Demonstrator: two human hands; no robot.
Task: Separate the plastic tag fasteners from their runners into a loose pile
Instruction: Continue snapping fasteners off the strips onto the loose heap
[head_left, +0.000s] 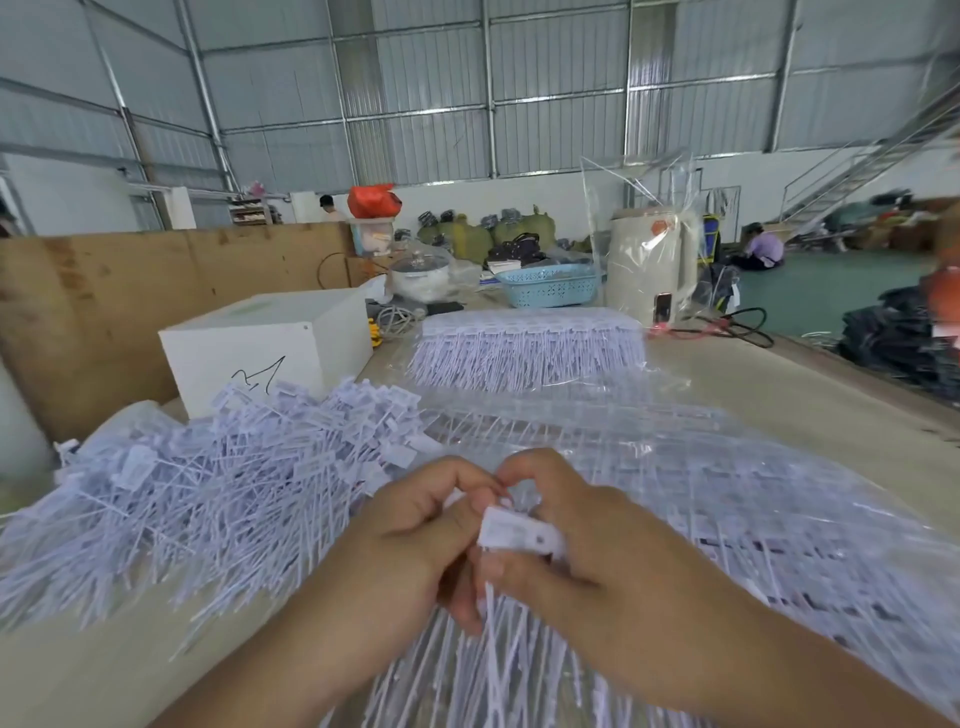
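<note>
Beige tabletop (779, 395) carries a spiky loose pile (208, 483) of thin white plastic fasteners; left hand (415, 535) and right hand (587, 540) pinch one flat-headed fastener strip (519, 535), fingers curled.

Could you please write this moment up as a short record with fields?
left hand: left hand grips the white plastic tag fasteners
right hand: right hand pinches the same bunch
loose pile: heap of separated white fasteners, left of the hands
unprocessed stock: rows of fasteners on runners farther back
nearby: white box, blue perforated basket
</note>
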